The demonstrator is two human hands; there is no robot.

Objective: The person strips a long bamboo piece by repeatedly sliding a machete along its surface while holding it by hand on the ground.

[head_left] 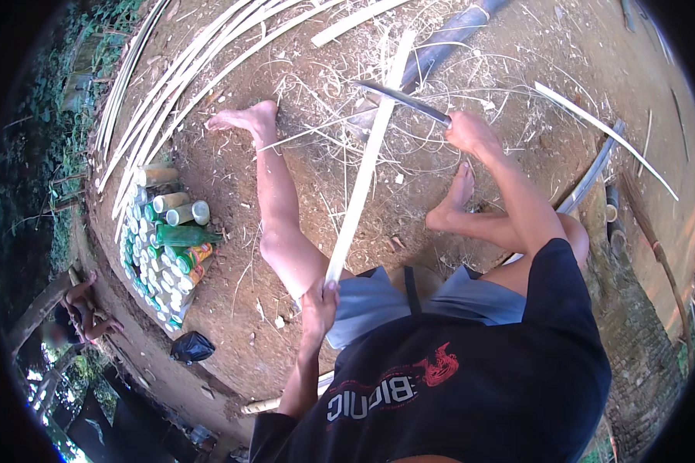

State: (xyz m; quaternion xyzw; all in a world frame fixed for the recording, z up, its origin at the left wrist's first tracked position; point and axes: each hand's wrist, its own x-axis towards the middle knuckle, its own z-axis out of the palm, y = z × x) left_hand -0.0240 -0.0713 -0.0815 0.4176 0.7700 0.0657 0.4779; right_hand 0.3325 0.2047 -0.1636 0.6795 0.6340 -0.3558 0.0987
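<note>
My left hand is closed round the near end of a long pale bamboo strip, beside my left thigh. From there the strip slants away and slightly right, above the ground between my legs. A long-bladed knife is in my right hand, its fingers wrapped round the handle. The dark blade points left and crosses the strip near its far end. Whether its edge bites into the strip, I cannot tell. Thin curly bamboo shavings lie scattered on the dirt around and beyond my feet.
Long pale strips curve along the far left. A dark pole lies at the far side. Several bottles and a black plastic bag are at left. Another person sits farther left. A log lies at right.
</note>
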